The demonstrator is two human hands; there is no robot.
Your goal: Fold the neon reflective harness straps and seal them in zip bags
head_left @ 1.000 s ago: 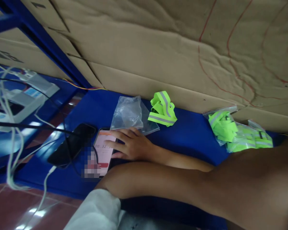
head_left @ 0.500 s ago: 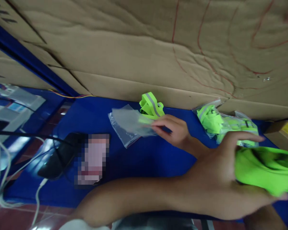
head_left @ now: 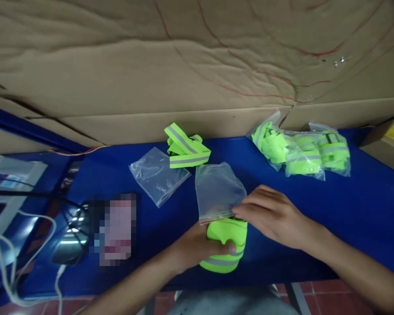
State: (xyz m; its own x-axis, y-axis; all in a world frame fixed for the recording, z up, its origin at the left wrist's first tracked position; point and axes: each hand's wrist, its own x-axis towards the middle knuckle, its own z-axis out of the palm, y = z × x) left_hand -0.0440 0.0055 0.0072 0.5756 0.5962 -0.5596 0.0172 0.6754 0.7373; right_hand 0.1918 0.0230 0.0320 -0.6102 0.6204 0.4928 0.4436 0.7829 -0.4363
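Note:
My left hand (head_left: 197, 247) is wrapped around a folded bundle of neon-green reflective strap (head_left: 225, 256) with grey stripes, near the table's front edge. Above it lies a clear zip bag (head_left: 218, 188), its red-edged mouth turned toward the bundle and meeting its top. My right hand (head_left: 272, 214) pinches the right side of that mouth; the fingertips are partly hidden. A second clear zip bag (head_left: 159, 175) rests flat to the left. Behind the bags, a loose green reflective strap (head_left: 187, 148) lies loosely folded against the cardboard.
Several bagged green straps (head_left: 304, 153) lie at the back right, beside a cardboard box (head_left: 389, 144). Tall cardboard (head_left: 144, 83) lines the rear of the blue table (head_left: 315, 262). At left are a pixelated pink object (head_left: 118, 229), a black device (head_left: 72, 245) and white cables (head_left: 1, 262).
My left hand has come from the far right to the middle with the strap bundle. My right hand has brought the clear bag to the bundle; the arms are no longer crossed.

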